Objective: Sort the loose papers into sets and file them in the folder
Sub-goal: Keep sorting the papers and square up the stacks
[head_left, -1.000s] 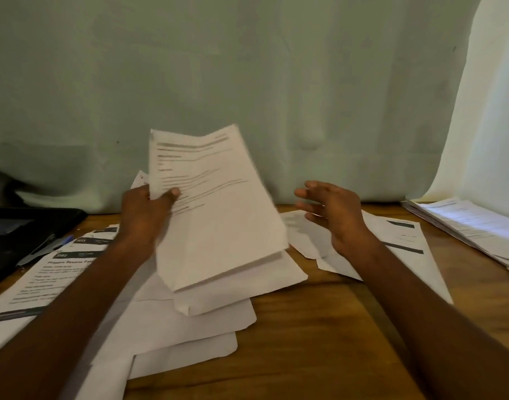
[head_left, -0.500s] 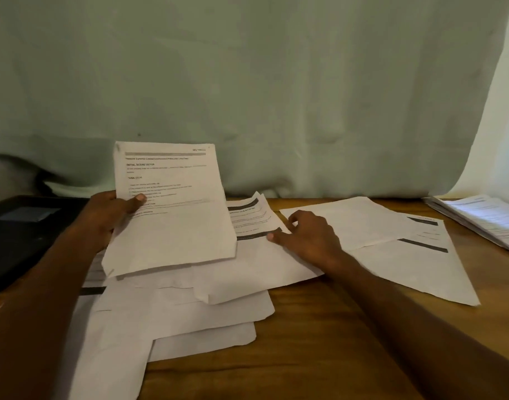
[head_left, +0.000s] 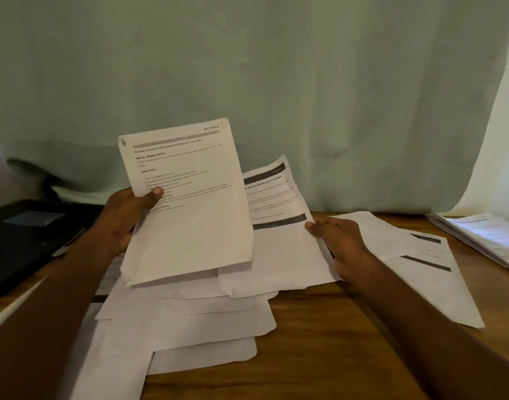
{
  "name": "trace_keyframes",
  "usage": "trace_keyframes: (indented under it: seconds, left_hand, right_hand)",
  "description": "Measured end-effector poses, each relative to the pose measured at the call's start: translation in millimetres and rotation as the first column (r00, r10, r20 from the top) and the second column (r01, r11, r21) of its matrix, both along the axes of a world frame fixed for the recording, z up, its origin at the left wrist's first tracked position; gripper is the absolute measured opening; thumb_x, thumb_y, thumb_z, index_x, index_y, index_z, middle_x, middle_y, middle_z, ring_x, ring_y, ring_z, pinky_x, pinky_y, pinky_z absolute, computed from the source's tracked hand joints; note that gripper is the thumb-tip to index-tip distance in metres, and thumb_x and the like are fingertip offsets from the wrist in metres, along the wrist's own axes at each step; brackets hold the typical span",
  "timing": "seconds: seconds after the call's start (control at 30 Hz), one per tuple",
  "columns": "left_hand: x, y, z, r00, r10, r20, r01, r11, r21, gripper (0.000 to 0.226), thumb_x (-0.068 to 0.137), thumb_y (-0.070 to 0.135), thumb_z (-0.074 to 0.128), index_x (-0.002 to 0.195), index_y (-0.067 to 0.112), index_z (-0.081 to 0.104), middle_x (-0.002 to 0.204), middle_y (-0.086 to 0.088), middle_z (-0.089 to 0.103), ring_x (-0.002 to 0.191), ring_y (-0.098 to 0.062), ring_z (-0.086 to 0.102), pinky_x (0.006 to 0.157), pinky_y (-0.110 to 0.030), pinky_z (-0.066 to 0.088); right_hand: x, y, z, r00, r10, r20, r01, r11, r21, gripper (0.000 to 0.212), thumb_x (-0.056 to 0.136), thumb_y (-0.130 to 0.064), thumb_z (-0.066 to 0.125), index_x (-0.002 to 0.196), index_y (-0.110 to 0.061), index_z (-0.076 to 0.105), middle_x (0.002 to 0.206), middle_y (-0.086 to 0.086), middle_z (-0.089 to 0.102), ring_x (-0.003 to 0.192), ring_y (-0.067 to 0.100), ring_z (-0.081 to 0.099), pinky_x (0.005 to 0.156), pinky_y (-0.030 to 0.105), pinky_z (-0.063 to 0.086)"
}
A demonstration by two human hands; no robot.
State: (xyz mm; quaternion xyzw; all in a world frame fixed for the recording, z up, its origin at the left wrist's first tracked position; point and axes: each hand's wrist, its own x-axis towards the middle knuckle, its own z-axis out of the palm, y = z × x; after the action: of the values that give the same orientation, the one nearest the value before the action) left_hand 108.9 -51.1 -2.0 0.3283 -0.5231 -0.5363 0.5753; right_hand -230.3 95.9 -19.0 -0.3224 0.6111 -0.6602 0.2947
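Observation:
My left hand (head_left: 126,215) grips a set of printed sheets (head_left: 187,203) upright above the table, thumb on the front page headed "Section 1". My right hand (head_left: 338,243) pinches the right edge of another printed sheet (head_left: 279,226) with dark bars, lifting it off the pile. Under both lies a loose heap of white papers (head_left: 189,319) spread over the wooden table (head_left: 334,342). A black folder (head_left: 25,238) lies at the left edge, with a pen on it.
More sheets with dark bars (head_left: 420,269) lie to the right of my right hand. A stack of printed papers (head_left: 484,241) sits at the far right edge. A pale green cloth (head_left: 276,82) hangs behind the table.
My right hand came down onto the pile, took hold of the dark-barred sheet's edge and raised it. My left hand tilted its sheets upright to face me.

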Motion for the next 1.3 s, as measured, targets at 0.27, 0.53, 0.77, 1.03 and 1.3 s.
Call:
trace_keyframes:
  seconds: [0.27, 0.53, 0.77, 1.03, 1.3]
  left_hand:
    - [-52, 13, -4, 0.997, -0.071, -0.018, 0.072, 0.997, 0.013, 0.036, 0.09, 0.015, 0.074, 0.125, 0.007, 0.069, 0.119, -0.01, 0.075, 0.107, -0.026, 0.073, 0.091, -0.037, 0.058]
    - [-32, 8, -3, 0.979, -0.153, -0.134, 0.166, 0.981, 0.098, 0.04, 0.098, 0.021, 0.063, 0.137, 0.011, 0.061, 0.13, -0.01, 0.07, 0.118, -0.029, 0.067, 0.087, -0.039, 0.06]
    - [-33, 17, 0, 0.942, -0.284, -0.181, 0.318, 0.927, 0.199, 0.036, 0.1, 0.024, 0.058, 0.135, 0.014, 0.064, 0.129, -0.009, 0.071, 0.111, -0.025, 0.071, 0.089, -0.042, 0.06]
    - [-35, 21, 0, 0.972, -0.211, 0.104, 0.195, 0.97, 0.146, 0.052, 0.083, 0.016, 0.074, 0.133, 0.007, 0.065, 0.126, -0.011, 0.071, 0.116, -0.031, 0.069, 0.106, -0.044, 0.052]
    - [6, -7, -18, 0.959, 0.277, 0.062, -0.284, 0.943, 0.176, 0.039, 0.095, 0.006, 0.07, 0.132, 0.002, 0.062, 0.125, -0.013, 0.066, 0.111, -0.03, 0.065, 0.099, -0.043, 0.051]
  right_hand:
    - [27, -2, 3, 0.964, 0.199, 0.176, -0.166, 0.968, -0.186, 0.024, 0.088, -0.016, 0.078, 0.112, -0.016, 0.076, 0.101, 0.004, 0.079, 0.095, 0.029, 0.074, 0.079, 0.041, 0.062]
    - [28, -2, 6, 0.765, 0.495, 0.413, -0.338, 0.853, -0.398, 0.044, 0.089, -0.014, 0.068, 0.133, -0.012, 0.065, 0.126, 0.013, 0.071, 0.117, 0.035, 0.067, 0.097, 0.053, 0.056]
    - [29, 2, 9, 0.755, 0.528, 0.39, -0.382, 0.837, -0.393, 0.046, 0.084, -0.016, 0.07, 0.13, -0.009, 0.066, 0.126, 0.015, 0.071, 0.109, 0.033, 0.07, 0.091, 0.049, 0.06]
    - [39, 5, 5, 0.922, 0.376, -0.096, -0.387, 0.907, -0.164, 0.02, 0.102, -0.024, 0.062, 0.106, -0.011, 0.075, 0.097, 0.003, 0.079, 0.086, 0.017, 0.075, 0.073, 0.033, 0.059]
    - [-14, -7, -16, 0.581, 0.069, -0.811, 0.266, 0.926, 0.269, 0.02, 0.095, -0.034, 0.066, 0.107, -0.022, 0.077, 0.109, -0.001, 0.075, 0.098, 0.02, 0.068, 0.086, 0.036, 0.056]
